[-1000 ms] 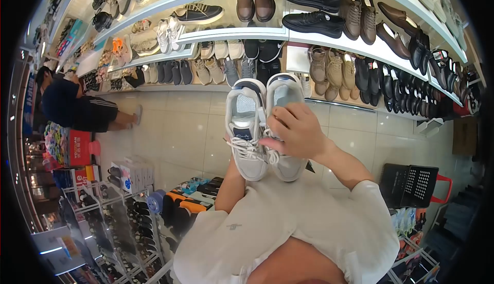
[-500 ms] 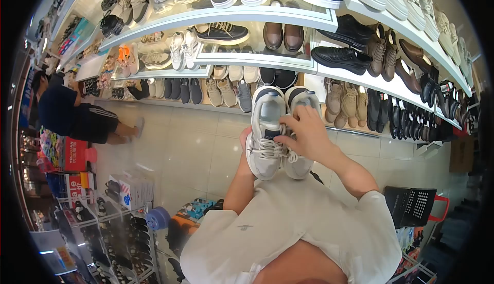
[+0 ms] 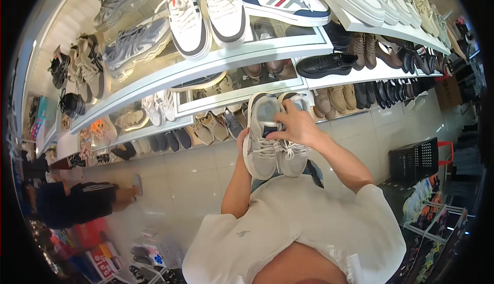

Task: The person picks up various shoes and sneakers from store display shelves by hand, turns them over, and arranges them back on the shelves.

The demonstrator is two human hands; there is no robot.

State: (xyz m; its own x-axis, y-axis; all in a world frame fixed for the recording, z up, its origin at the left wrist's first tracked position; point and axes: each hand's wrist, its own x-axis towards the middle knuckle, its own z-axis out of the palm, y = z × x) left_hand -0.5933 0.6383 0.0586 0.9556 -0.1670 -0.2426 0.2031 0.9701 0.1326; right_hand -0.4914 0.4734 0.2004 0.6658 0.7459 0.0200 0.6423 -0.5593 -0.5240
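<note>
A pair of light grey lace-up sneakers is held up side by side before my chest, toes toward me. My left hand point(image 3: 243, 140) is closed around the outer side of the left sneaker point(image 3: 263, 155); most of its fingers are hidden behind the shoe. Across the top of the right sneaker point(image 3: 294, 158) reaches my right hand point(image 3: 297, 124). Its thumb and curled fingers grip the left sneaker near the dark label on its tongue and the inner edge of its opening. White laces are tied on both shoes.
Glass-topped display shelves point(image 3: 206, 73) full of shoes curve ahead of me. White sneakers point(image 3: 225, 8) stand on the upper level. A person in dark clothes point(image 3: 77, 199) is at the left. A black crate point(image 3: 414, 161) with a red handle stands at the right, beside a wire rack point(image 3: 435, 212).
My view has shifted, so the shelves appear lower and nearer and the person lower at the left. Both hands keep their places on the sneakers.
</note>
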